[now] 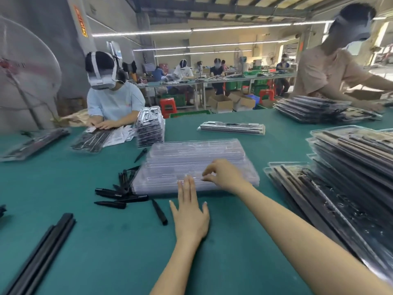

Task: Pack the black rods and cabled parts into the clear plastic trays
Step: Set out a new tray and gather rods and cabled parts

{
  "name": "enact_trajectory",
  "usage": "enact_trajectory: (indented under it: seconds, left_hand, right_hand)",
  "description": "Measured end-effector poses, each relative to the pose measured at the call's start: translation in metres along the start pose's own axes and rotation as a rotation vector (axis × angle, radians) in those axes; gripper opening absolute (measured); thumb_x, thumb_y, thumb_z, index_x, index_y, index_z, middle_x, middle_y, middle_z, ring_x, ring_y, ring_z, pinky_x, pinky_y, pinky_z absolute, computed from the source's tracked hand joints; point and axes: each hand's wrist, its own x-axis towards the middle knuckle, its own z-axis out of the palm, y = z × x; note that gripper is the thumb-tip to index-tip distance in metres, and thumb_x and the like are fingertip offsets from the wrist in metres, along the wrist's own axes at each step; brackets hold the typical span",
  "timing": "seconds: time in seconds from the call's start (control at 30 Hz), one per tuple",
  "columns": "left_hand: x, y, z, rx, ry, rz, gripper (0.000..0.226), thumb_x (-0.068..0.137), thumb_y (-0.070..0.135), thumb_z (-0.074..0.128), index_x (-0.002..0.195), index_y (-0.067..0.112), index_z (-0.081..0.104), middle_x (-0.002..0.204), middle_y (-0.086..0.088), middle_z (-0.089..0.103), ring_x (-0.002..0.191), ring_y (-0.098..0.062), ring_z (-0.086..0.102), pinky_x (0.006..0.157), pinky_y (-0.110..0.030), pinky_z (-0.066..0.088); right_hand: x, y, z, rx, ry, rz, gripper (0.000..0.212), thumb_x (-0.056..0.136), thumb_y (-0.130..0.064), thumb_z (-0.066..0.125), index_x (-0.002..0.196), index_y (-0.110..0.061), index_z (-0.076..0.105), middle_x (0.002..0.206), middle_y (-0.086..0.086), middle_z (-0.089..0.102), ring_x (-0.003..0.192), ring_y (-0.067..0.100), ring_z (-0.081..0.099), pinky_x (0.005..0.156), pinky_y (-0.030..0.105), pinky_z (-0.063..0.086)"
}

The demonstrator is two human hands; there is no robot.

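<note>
A stack of empty clear trays [197,165] sits mid-bench, its long axis running left to right across the green bench [106,241], near edge facing the person. The left hand [190,213] lies flat with fingers straight and pressed together, fingertips touching the stack's near edge. The right hand [221,174] rests on top of the stack near that edge, thumb and fingers curled and pinching at the top tray's rim. Open green surface stretches in front of the stack and to the left of the left hand.

Short black parts [119,192] lie scattered just beside the stack's left end, pointing every which way. Long black rods [42,252] lie at the lower left, angled from the bench's near edge up toward the right. Filled trays [350,177] are heaped along the right side, their rods slanting toward the near right corner and crowding that edge. A small filled stack [231,127] lies beyond, crosswise.
</note>
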Motion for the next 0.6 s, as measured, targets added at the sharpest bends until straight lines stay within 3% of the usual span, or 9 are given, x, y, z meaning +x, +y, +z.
enact_trajectory:
  seconds: [0.07, 0.17, 0.23, 0.37, 0.5, 0.6]
  left_hand:
    - [-0.001, -0.002, 0.001, -0.003, 0.012, -0.006, 0.077, 0.098, 0.036, 0.034, 0.146, 0.025, -0.026, 0.151, 0.012, -0.034, 0.135, -0.008, -0.036, 0.117, -0.049, 0.002]
    - [0.001, -0.001, 0.0, -0.009, 0.004, -0.015, 0.078, 0.097, 0.035, 0.034, 0.146, 0.026, -0.026, 0.15, 0.013, -0.036, 0.136, -0.008, -0.036, 0.117, -0.05, 0.001]
    - [0.002, -0.001, 0.0, -0.004, 0.002, -0.018, 0.078, 0.097, 0.035, 0.034, 0.145, 0.025, -0.027, 0.148, 0.013, -0.038, 0.135, -0.009, -0.037, 0.117, -0.05, 0.0]
    - [0.002, -0.002, 0.001, 0.005, -0.005, -0.021, 0.077, 0.098, 0.036, 0.032, 0.146, 0.024, -0.026, 0.151, 0.01, -0.035, 0.134, -0.01, -0.039, 0.118, -0.051, 0.001]
    - [0.002, -0.002, 0.002, -0.001, -0.004, -0.015, 0.078, 0.098, 0.036, 0.032, 0.143, 0.025, -0.03, 0.151, 0.009, -0.035, 0.137, -0.011, -0.035, 0.118, -0.05, 0.001]
    - [0.0, -0.002, 0.001, 0.002, 0.009, -0.014, 0.078, 0.097, 0.035, 0.032, 0.142, 0.027, -0.031, 0.151, 0.009, -0.035, 0.139, -0.012, -0.033, 0.118, -0.049, 0.0]
  right_hand:
    - [0.013, 0.004, -0.003, 0.042, -0.103, -0.026, 0.02, 0.083, -0.029, 0.073, 0.095, -0.013, 0.076, 0.095, 0.006, 0.073, 0.087, 0.017, 0.063, 0.078, 0.027, 0.05]
    - [0.024, 0.006, -0.014, 0.084, -0.219, -0.099, 0.019, 0.08, -0.026, 0.077, 0.091, -0.011, 0.077, 0.087, 0.006, 0.073, 0.071, 0.009, 0.057, 0.06, 0.01, 0.04]
    - [0.029, 0.004, -0.016, 0.054, -0.254, -0.142, 0.017, 0.079, -0.025, 0.077, 0.09, -0.012, 0.077, 0.084, 0.004, 0.073, 0.064, 0.002, 0.055, 0.057, 0.005, 0.037]
    - [0.036, 0.001, -0.016, 0.079, -0.299, -0.161, 0.013, 0.083, -0.019, 0.074, 0.088, -0.007, 0.075, 0.078, 0.005, 0.071, 0.062, 0.007, 0.058, 0.058, 0.01, 0.044]
    - [0.039, 0.005, -0.017, 0.194, -0.372, -0.104, 0.01, 0.085, -0.017, 0.072, 0.083, -0.008, 0.073, 0.062, -0.002, 0.062, 0.048, -0.002, 0.05, 0.051, 0.011, 0.042]
    - [0.04, 0.008, -0.016, 0.281, -0.418, -0.027, 0.009, 0.085, -0.018, 0.072, 0.081, -0.009, 0.072, 0.063, 0.001, 0.06, 0.052, 0.004, 0.05, 0.053, 0.014, 0.042]
